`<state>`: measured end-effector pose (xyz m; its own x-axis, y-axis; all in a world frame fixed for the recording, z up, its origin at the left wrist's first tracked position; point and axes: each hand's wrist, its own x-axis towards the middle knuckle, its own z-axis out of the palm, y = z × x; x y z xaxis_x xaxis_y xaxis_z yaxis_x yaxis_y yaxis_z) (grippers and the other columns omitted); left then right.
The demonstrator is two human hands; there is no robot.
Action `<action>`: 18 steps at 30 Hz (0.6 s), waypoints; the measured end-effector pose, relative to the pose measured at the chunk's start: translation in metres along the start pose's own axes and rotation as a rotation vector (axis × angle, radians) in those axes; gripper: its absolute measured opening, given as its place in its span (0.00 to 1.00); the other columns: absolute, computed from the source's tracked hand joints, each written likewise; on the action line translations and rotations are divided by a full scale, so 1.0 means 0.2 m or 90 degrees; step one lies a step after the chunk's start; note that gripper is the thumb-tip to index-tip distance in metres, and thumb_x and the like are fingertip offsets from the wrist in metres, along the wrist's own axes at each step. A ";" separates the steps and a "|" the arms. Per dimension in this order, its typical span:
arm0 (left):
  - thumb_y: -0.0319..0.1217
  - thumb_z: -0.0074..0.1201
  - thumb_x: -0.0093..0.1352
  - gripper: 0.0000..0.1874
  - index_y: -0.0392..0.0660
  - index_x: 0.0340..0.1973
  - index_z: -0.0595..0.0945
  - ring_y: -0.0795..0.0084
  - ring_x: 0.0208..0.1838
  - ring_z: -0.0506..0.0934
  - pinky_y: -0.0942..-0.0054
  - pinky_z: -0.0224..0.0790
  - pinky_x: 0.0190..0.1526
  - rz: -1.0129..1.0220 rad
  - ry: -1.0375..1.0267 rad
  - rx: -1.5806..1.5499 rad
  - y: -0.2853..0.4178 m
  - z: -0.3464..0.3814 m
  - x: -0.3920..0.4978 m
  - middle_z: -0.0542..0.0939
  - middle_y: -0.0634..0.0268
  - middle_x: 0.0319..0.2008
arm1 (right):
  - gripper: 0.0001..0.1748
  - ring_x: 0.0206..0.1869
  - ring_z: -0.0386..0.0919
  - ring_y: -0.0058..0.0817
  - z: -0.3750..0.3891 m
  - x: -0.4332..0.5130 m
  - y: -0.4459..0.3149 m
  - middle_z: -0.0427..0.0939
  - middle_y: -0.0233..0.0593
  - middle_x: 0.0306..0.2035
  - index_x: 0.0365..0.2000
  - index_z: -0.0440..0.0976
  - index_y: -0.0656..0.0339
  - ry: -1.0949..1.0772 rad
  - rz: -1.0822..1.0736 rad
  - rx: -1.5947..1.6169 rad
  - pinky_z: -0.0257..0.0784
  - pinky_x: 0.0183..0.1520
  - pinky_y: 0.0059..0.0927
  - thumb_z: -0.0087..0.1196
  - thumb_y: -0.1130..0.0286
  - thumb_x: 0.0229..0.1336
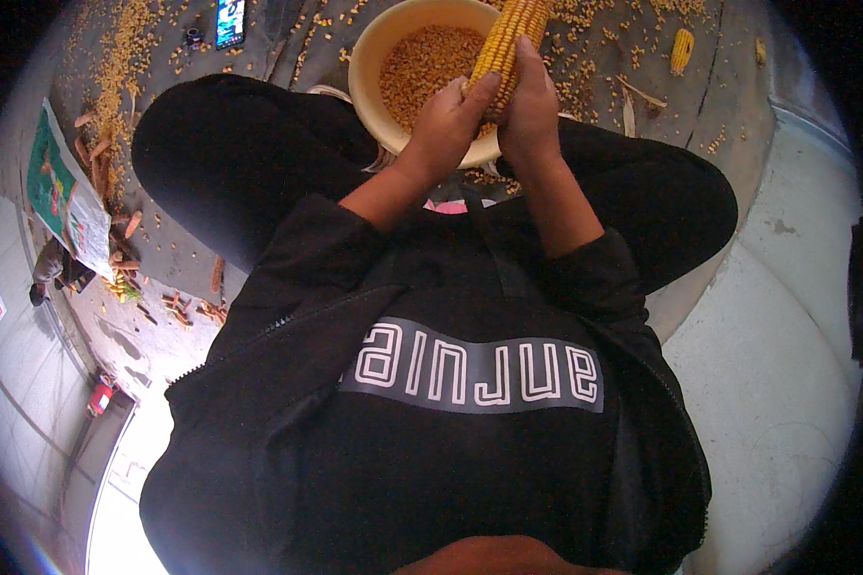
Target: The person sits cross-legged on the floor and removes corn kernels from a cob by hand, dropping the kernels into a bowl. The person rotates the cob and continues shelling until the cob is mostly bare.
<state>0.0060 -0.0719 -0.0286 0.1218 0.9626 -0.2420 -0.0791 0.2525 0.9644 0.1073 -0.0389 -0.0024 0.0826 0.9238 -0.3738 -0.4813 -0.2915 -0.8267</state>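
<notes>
Both my hands grip one large ear of yellow corn (512, 47), tilted over a cream plastic basin (369, 93). My left hand (451, 111) is wrapped around its lower left side, with the thumb pressed on the kernels. On the other side, my right hand (533, 108) holds the ear with its thumb pointing up along the rows. Loose corn kernels (421, 72) cover the inside of the basin, which stands between my crossed legs. My palms and wrists hide part of the ear's lower end and the basin's near rim.
Scattered kernels (119, 65) cover much of the floor. A smaller corn ear (682, 52) and dry husks (629, 111) lie to the right. At left are bare cobs (101, 165), a green-and-white sack (72, 194) and a lit screen (230, 23). A pale wall (777, 287) rises at right.
</notes>
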 end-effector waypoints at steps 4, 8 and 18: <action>0.51 0.38 0.74 0.27 0.35 0.40 0.75 0.66 0.31 0.74 0.66 0.66 0.38 -0.045 -0.016 0.013 0.01 -0.01 0.00 0.76 0.58 0.25 | 0.24 0.41 0.76 0.26 0.00 0.01 0.01 0.75 0.38 0.40 0.49 0.67 0.65 0.014 0.012 -0.003 0.72 0.46 0.30 0.42 0.53 0.66; 0.50 0.39 0.74 0.26 0.36 0.43 0.75 0.70 0.31 0.74 0.70 0.66 0.36 -0.055 -0.032 0.015 0.05 -0.02 -0.03 0.76 0.60 0.26 | 0.24 0.40 0.77 0.29 -0.01 0.03 0.00 0.75 0.39 0.39 0.50 0.66 0.64 0.017 0.025 0.055 0.73 0.45 0.31 0.41 0.54 0.66; 0.47 0.41 0.74 0.24 0.35 0.45 0.74 0.70 0.36 0.75 0.71 0.67 0.39 -0.023 -0.023 -0.009 0.04 0.00 -0.03 0.78 0.57 0.33 | 0.24 0.41 0.79 0.34 -0.05 0.06 0.00 0.76 0.42 0.38 0.50 0.64 0.64 -0.052 0.037 0.108 0.76 0.45 0.35 0.39 0.54 0.68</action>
<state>0.0036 -0.0752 -0.0191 0.1601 0.9488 -0.2722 -0.0876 0.2883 0.9535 0.1166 -0.0307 -0.0107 -0.0179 0.9259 -0.3774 -0.6241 -0.3052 -0.7193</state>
